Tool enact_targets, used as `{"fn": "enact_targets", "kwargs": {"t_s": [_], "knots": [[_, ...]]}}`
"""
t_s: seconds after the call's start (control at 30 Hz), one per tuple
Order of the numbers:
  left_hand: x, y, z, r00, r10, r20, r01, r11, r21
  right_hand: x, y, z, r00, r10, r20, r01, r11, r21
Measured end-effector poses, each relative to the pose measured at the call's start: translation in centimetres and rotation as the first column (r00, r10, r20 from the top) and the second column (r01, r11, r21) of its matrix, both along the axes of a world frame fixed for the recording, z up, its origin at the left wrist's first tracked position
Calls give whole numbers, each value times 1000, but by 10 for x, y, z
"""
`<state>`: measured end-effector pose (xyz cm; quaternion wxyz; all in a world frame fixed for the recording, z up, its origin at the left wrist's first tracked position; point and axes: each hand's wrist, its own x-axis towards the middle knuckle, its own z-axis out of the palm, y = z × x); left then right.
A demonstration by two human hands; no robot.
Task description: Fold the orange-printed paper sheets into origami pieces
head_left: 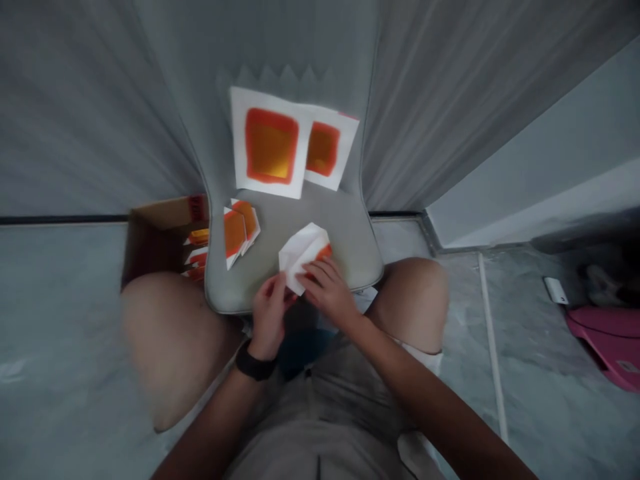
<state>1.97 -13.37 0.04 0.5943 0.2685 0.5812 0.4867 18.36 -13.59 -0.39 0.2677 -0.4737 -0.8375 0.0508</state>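
White folded paper (301, 255) sat above the grey seat (345, 233), partly hidden by both hands, its orange side mostly out of sight. The left hand (267, 317) pinched its lower edge while the right hand (325, 290) pressed curled fingers onto it. Folded pieces (240, 230) lay nearby; others in the cardboard box (160, 215) were half hidden by the seat.

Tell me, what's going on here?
A seated person holds a folded white paper, with orange showing at one edge, between their left hand and right hand, over a grey chair seat. Two orange-and-white sheets lie farther along the chair, near smaller folded pieces. More pieces sit in a cardboard box at the left.
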Motion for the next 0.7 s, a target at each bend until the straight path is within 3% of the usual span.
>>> {"fn": "enact_targets", "kwargs": {"t_s": [0.07,0.13,0.2,0.3,0.43,0.57,0.7], "knots": [[-12,-4,-3,977,-202,-72,200,979,-37,5,1,-7,1000,-11,-28,11,1000,8],[-28,-7,-2,882,-418,-215,414,908,-67,12,2,-13,999,-20,-45,21,1000,18],[-43,-7,3,754,-468,-461,512,858,-32,19,2,-19,999,-13,-31,14,1000,24],[-54,-3,11,555,-244,-795,560,817,140,26,2,-28,999,50,15,-50,999,16],[-46,4,4,395,-43,-918,707,653,274,33,3,-32,991,136,2,-136,991,2],[-35,4,-12,357,74,-931,752,569,333,36,5,-28,985,158,-70,-158,987,5],[-32,3,-17,369,117,-922,744,558,368,33,12,-27,970,119,-210,-126,992,-23]]}}
